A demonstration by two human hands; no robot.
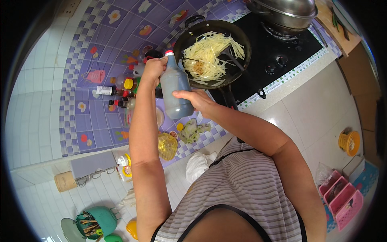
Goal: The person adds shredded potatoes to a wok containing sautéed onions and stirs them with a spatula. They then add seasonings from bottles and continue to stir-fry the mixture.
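Observation:
A large plastic bottle [178, 92] with dark liquid is tilted beside a black wok [246, 45]. My left hand [155, 69] grips the bottle near its neck and handle, close to the red cap. My right hand [198, 101] holds the bottle's lower body, thumb across its side. Thin pale vegetable shreds [211, 54] lie in the wok, with a brown-stained patch on the side near the bottle. A black spatula [237, 62] rests in the shreds, its handle reaching over the wok's rim. From the bottle's neck area a thin dark line extends over the shreds.
A lidded steel pot [284, 15] stands on the black cooktop [290, 54]. Several seasoning bottles [121, 92] line the tiled wall at the left. An oil bottle [167, 146] and a leafy vegetable [191, 131] lie nearer my body. A wooden board [335, 33] is at the upper right.

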